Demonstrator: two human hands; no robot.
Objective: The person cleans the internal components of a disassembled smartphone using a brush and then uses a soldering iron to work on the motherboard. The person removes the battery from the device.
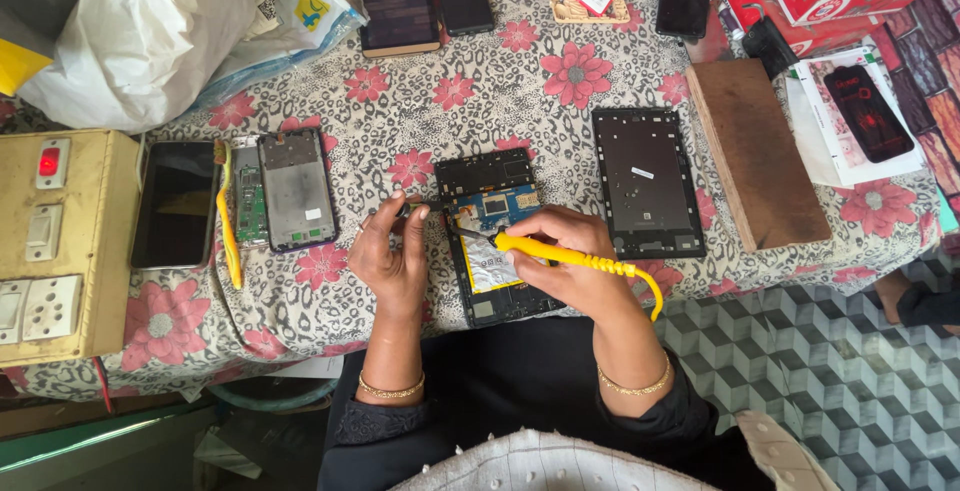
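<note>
1. Since the opened tablet (497, 239) lies flat on the desk (480, 101), keep it unmoved.
2. Right hand (562, 261) grips the yellow soldering iron (560, 254) — steady the wrist.
3. Left hand (392, 256) pinches something small, unidentifiable — feed sparingly.

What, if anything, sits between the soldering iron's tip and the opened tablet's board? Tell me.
Nothing visible. The right hand holds the yellow soldering iron with its tip at the opened tablet; the left hand rests beside the tablet's left edge, clear of the tip.

Bare cloth (560, 136) between opened tablet (497, 236) and frame (645, 183).
</note>
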